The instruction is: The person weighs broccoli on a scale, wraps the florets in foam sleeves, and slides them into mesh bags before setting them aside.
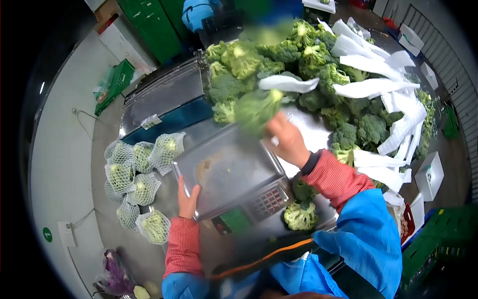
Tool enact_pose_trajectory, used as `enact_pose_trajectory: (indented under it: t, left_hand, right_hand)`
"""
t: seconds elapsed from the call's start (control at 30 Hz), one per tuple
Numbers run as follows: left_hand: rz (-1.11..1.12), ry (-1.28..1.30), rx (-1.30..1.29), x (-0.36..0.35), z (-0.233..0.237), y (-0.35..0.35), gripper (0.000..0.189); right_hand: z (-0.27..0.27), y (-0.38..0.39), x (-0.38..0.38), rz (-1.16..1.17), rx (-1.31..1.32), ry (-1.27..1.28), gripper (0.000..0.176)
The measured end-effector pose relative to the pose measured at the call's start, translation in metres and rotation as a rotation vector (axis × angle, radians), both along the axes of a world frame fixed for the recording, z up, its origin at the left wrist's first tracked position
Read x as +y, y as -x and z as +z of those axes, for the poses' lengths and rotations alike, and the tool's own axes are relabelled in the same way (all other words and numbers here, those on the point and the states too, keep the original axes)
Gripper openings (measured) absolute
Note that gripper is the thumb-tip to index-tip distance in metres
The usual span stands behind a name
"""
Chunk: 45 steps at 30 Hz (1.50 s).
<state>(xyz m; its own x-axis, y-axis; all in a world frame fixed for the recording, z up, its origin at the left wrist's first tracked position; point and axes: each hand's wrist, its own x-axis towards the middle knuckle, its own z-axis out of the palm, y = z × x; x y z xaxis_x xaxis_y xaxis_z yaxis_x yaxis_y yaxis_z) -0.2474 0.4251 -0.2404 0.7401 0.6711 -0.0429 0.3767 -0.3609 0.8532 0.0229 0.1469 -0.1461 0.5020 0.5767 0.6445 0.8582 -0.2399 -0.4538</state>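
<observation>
My right hand (287, 139) grips a broccoli head (255, 110) by its stalk side, above the upper right edge of a metal weighing scale (234, 164). The held broccoli is blurred. My left hand (188, 199) rests against the lower left edge of the scale plate with its fingers apart and holds nothing. The plate carries only small stains and bits. Below it are a keypad (270, 203) and a green display (233, 221). A large pile of broccoli (318, 70) lies beyond my right hand. Another broccoli head (300, 216) sits right of the keypad.
Several broccoli heads in white net sleeves (142, 157) lie left of the scale. Empty white net sleeves (373, 88) cover the pile's right side. Another person in blue (195, 13) is at the back. Green crates (433, 239) stand at the lower right.
</observation>
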Motion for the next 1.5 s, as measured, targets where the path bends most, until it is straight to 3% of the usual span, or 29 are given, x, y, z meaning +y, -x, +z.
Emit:
enact_pose_trajectory:
  t: [0.1, 0.2, 0.27, 0.3, 0.33, 0.37, 0.4, 0.43, 0.5, 0.53, 0.57, 0.6, 0.7, 0.77, 0.87, 0.9, 0.93, 0.97, 1.03, 1.07, 1.17, 1.23, 1.3, 1.4, 1.5]
  left_hand:
    - [0.100, -0.115, 0.039, -0.004, 0.004, 0.001, 0.072]
    - [0.278, -0.443, -0.004, -0.025, 0.028, -0.009, 0.062]
    - [0.247, -0.254, -0.267, -0.042, 0.046, -0.009, 0.056]
    - [0.228, -0.159, -0.399, -0.054, 0.057, -0.010, 0.054]
    - [0.200, -0.121, -0.484, -0.068, 0.064, -0.009, 0.039]
    - [0.141, -0.152, -0.466, -0.082, 0.066, -0.006, 0.035]
    - [0.086, -0.185, -0.446, -0.096, 0.067, -0.003, 0.030]
    - [0.037, -0.219, -0.422, -0.110, 0.070, 0.001, 0.026]
    - [-0.068, -0.156, -0.368, -0.136, 0.086, -0.001, 0.020]
    - [-0.115, -0.120, -0.338, -0.145, 0.094, -0.003, 0.017]
    - [-0.191, -0.086, -0.292, -0.150, 0.100, -0.007, 0.018]
    - [-0.215, -0.014, -0.278, -0.155, 0.103, -0.010, 0.019]
    - [-0.248, 0.176, -0.254, -0.165, 0.108, -0.021, 0.026]
    - [-0.215, 0.294, -0.292, -0.175, 0.116, -0.035, 0.034]
    - [-0.127, 0.529, -0.380, -0.185, 0.126, -0.059, 0.044]
    - [-0.109, 0.644, -0.384, -0.184, 0.123, -0.063, 0.046]
    - [-0.121, 0.571, -0.242, -0.178, 0.128, -0.063, 0.039]
    - [-0.134, 0.619, -0.258, -0.175, 0.125, -0.061, 0.037]
    - [-0.156, 0.713, -0.287, -0.170, 0.107, -0.052, 0.032]
    - [-0.185, 0.762, -0.185, -0.169, 0.098, -0.046, 0.029]
    - [-0.447, 0.847, -0.105, -0.189, 0.086, -0.031, 0.031]
    - [-0.494, 0.976, -0.081, -0.206, 0.077, -0.022, 0.033]
    - [-0.380, 1.196, -0.094, -0.213, 0.066, -0.011, 0.028]
    - [-0.191, 1.682, -0.198, -0.218, 0.045, 0.014, 0.035]
    - [-0.144, 1.869, -0.116, -0.217, 0.033, 0.023, 0.037]
  right_hand:
    - [-0.021, 0.048, -0.002, 0.168, -0.131, 0.130, 0.015]
    - [-0.029, 0.059, -0.006, 0.342, -0.026, 0.164, 0.028]
    - [0.000, 0.048, -0.014, 0.367, 0.154, 0.083, 0.040]
    - [0.001, 0.028, -0.016, 0.247, 0.291, 0.124, 0.053]
    - [-0.013, -0.004, -0.010, 0.083, 0.062, -0.011, 0.051]
    - [-0.022, -0.050, -0.007, -0.104, -0.193, -0.005, 0.060]
    - [-0.031, -0.088, -0.005, -0.317, -0.250, 0.141, 0.062]
    - [-0.029, -0.123, -0.004, -0.452, -0.117, 0.263, 0.058]
    - [-0.044, -0.179, -0.005, -0.713, -0.222, 0.455, 0.050]
    - [-0.071, -0.204, -0.010, -0.772, -0.310, 0.549, 0.038]
    - [-0.079, -0.207, -0.016, -0.677, -0.334, 0.670, 0.024]
    - [-0.083, -0.198, -0.016, -0.611, -0.472, 0.548, 0.005]
    - [-0.051, -0.119, -0.010, -0.318, -0.228, 0.268, 0.017]
    - [-0.021, -0.046, -0.023, -0.062, 0.444, 0.152, 0.022]
    - [0.004, 0.056, -0.056, 0.401, 1.056, 0.001, 0.027]
    - [0.003, 0.076, -0.064, 0.473, 0.932, 0.099, 0.029]
    - [0.003, 0.097, -0.067, 0.536, 0.887, 0.106, 0.030]
    - [0.000, 0.111, -0.070, 0.544, 0.704, 0.142, 0.030]
    - [0.004, 0.114, -0.078, 0.600, 0.767, 0.404, 0.034]
    - [-0.005, 0.115, -0.078, 0.511, 0.893, 0.252, 0.038]
    - [0.013, 0.109, -0.070, 0.142, 0.806, 0.106, 0.040]
    - [-0.010, 0.114, -0.068, 0.185, 0.593, 0.215, 0.033]
    - [-0.016, 0.137, -0.072, 0.126, 0.703, 0.276, 0.018]
    - [-0.030, 0.163, -0.074, 0.062, 0.590, 0.200, 0.019]
    - [-0.035, 0.176, -0.072, 0.058, 0.575, 0.097, 0.020]
